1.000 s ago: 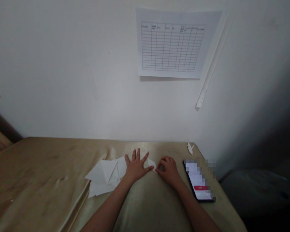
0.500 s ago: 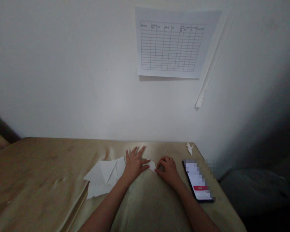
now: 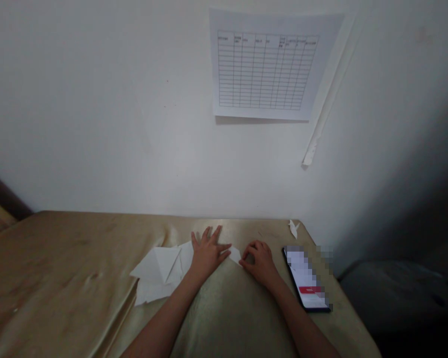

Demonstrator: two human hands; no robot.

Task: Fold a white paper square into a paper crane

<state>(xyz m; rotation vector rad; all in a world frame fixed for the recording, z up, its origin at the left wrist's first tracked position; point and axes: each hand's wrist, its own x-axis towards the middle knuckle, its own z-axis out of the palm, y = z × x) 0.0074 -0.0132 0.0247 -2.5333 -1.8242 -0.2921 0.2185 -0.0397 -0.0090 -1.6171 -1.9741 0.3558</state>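
A small folded piece of white paper [image 3: 235, 254] lies on the table between my hands. My left hand [image 3: 208, 252] rests palm down with its fingers spread, thumb and forefinger at the paper's left edge. My right hand [image 3: 258, 259] is closed in a pinch, thumb and forefinger tips on the paper's right corner. To the left, partly behind my left forearm, lie several loose white sheets [image 3: 149, 288], with a folded triangle on top.
A phone [image 3: 306, 281] with a lit screen lies right of my right hand. Beyond it, a small folded paper bird [image 3: 293, 228] sits at the table's back right corner. The table [image 3: 239, 318] meets a white wall, where a printed grid sheet [image 3: 261, 72] hangs.
My left hand has shifted very slightly left, its fingers still spread. My right hand keeps its pinch at the paper's corner.
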